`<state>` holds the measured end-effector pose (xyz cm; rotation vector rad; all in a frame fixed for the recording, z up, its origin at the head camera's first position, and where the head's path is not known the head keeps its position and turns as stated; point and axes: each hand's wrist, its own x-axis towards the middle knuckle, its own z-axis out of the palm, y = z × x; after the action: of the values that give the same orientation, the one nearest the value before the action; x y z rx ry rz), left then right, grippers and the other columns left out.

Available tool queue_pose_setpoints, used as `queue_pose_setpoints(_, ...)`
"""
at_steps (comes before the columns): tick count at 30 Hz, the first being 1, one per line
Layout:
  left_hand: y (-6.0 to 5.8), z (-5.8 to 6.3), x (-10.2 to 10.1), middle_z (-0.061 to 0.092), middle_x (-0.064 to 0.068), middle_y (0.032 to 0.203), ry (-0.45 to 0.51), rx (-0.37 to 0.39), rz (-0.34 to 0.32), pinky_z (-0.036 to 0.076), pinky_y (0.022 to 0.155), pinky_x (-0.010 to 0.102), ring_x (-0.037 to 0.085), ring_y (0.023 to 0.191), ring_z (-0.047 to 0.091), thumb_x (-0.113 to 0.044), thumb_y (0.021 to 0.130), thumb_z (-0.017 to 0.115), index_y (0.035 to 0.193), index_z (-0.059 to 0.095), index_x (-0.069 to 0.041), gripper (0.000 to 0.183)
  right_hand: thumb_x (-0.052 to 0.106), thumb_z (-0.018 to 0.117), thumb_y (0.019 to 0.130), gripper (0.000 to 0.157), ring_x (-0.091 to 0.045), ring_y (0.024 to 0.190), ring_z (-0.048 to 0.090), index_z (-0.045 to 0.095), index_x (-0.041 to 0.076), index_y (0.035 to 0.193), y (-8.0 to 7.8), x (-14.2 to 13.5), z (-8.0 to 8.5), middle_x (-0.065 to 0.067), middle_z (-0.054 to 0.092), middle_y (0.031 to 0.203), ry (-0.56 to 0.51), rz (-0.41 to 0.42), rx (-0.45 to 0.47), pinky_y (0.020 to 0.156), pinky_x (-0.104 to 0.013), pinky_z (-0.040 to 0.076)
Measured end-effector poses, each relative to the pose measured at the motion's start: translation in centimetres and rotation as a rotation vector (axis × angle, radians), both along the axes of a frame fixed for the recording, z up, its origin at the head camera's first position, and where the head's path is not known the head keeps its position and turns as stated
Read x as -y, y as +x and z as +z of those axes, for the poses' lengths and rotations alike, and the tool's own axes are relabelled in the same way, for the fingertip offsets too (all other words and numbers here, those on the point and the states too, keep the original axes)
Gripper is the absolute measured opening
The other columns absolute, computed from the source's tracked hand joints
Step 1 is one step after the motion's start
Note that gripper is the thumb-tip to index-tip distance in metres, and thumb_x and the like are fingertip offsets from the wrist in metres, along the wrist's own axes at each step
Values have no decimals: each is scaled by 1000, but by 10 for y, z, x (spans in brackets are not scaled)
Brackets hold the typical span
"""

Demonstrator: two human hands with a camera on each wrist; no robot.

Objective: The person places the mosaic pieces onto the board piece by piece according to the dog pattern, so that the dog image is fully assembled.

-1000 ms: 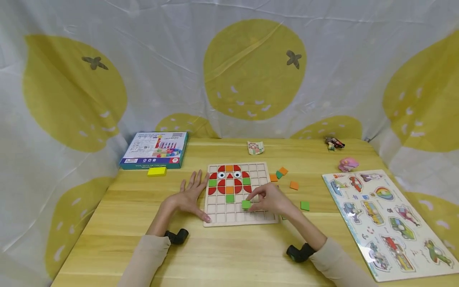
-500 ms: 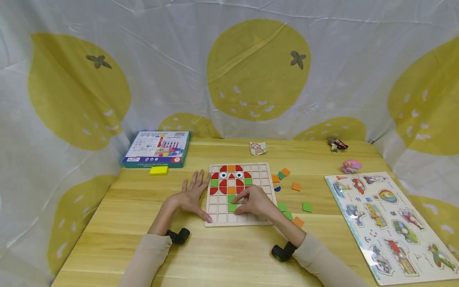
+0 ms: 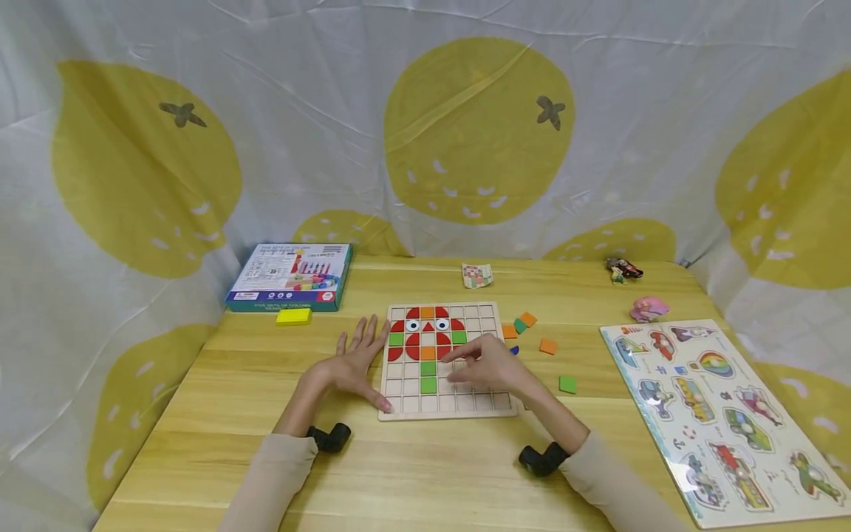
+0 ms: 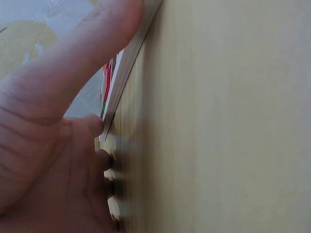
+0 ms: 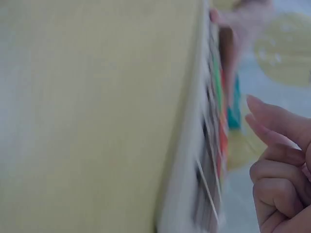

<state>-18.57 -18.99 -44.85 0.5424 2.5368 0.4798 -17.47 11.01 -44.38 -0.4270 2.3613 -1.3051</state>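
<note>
A wooden grid board [image 3: 409, 404] carries flat red, orange, green and eye-marked pieces set as an owl-like face. Below the face, two green square tiles [image 3: 428, 385] sit one under the other in a column. My left hand [image 3: 349, 369] lies with fingers spread at the board's left side, thumb on the near-left corner. In the left wrist view the thumb [image 4: 73, 63] overlaps the board's edge. Over the right part of the grid hovers my right hand [image 3: 495, 366], empty, its thumb and index finger apart and its other fingers bent in the right wrist view.
Loose orange tiles [image 3: 548, 346], a green tile [image 3: 567, 384] and a blue piece lie right of the board. A picture puzzle board [image 3: 718, 421] is at the right, a boxed set [image 3: 290, 277] and yellow block [image 3: 294, 317] back left. Behind are a pattern card [image 3: 477, 275] and pink toy [image 3: 648, 309].
The right hand brought a green tile leftward, placed it below the other green one and let go. It has since drawn back to the right. The left hand stayed put.
</note>
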Motion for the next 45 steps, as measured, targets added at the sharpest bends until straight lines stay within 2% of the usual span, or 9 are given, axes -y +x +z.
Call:
queue_pose_setpoints(5,1,1,2,-23,19,159,-15,-7,3,-10,115,66,41,147,-21,-64,56,83,155,-11,-14,145,20,79,80,24,-12,51,28,76,18,103,3,-66,11,2,33,56,40,-137,-17,46,-22,24)
queue_pose_setpoints(9,2,1,3,-22,20,159,-9,-14,6,-9,115,67,41,147,-21,-64,56,83,155,-10,-13,146,17,80,78,24,-9,50,26,77,11,101,8,-96,3,4,33,55,56,-101,15,45,-20,24)
queue_pose_setpoints(14,1,0,1,-22,20,159,1,-17,-4,-9,114,68,42,147,-21,-64,56,83,155,-10,-13,146,17,82,75,26,-7,49,29,76,4,97,11,-108,-11,4,42,56,35,-85,91,46,-19,25)
queue_pose_setpoints(22,2,-3,-1,-22,20,159,1,-11,-9,-10,115,67,41,147,-22,-66,55,82,155,-11,-13,146,16,84,72,27,-10,49,26,76,5,95,5,-115,-13,5,34,52,79,-225,78,47,-22,23)
queue_pose_setpoints(28,1,-3,1,-22,20,159,1,-14,-6,-10,115,67,41,147,-21,-66,56,82,155,-11,-13,146,13,85,71,26,-11,49,30,74,4,93,3,-115,-12,3,40,54,121,-189,58,46,-22,27)
queue_pose_setpoints(31,1,-2,1,-22,20,159,3,-13,-4,-10,115,67,41,147,-21,-66,55,82,155,-10,-13,146,15,83,75,22,-10,51,31,74,7,93,2,-112,-10,3,40,55,157,-174,15,48,-22,27)
queue_pose_setpoints(34,2,-1,2,-22,20,159,2,-9,2,-10,115,67,41,147,-21,-66,55,82,155,-10,-13,146,17,80,78,21,-10,52,31,74,9,96,3,-100,-6,3,38,57,128,-132,-15,48,-22,28)
queue_pose_setpoints(40,3,-1,2,-22,19,159,-4,-17,-1,-9,115,67,41,147,-21,-65,56,83,155,-10,-14,145,21,83,75,19,-10,53,30,76,17,93,16,-36,3,3,36,58,47,-50,-15,48,-19,24)
queue_pose_setpoints(45,2,-1,1,-22,19,159,-7,-19,-3,-9,115,67,41,147,-21,-65,55,83,155,-9,-15,145,20,86,70,20,-10,52,34,78,15,87,30,14,2,4,42,55,62,38,-79,47,-19,23)
